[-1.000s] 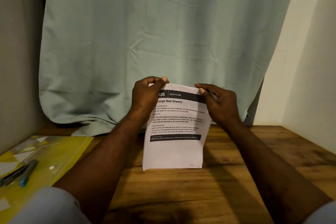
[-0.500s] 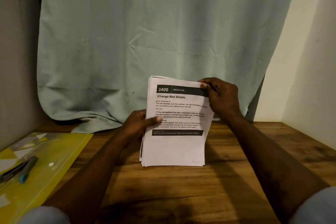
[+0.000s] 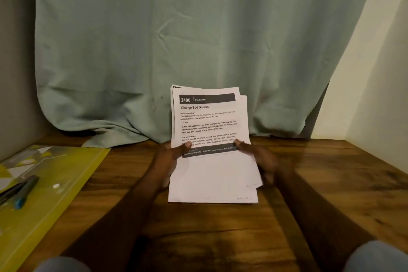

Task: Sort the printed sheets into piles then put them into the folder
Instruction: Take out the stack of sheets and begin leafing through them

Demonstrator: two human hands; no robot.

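A stack of printed sheets stands tilted on its lower edge at the middle of the wooden table. The top sheet reads "3406 BEDROOM, Change Bed Sheets". My left hand grips the stack's left edge with the thumb on the front. My right hand grips the right edge, thumb on the front; it is blurred. The sheets are slightly fanned at the right side. The yellow-green folder lies flat on the table at the left.
Two pens lie on the folder near its left end. A pale green curtain hangs behind the table and drapes onto its back edge. A cream wall closes the right side.
Both hands have slid down from the stack's top corners to its side edges at mid height. The stack has stayed upright on the table.
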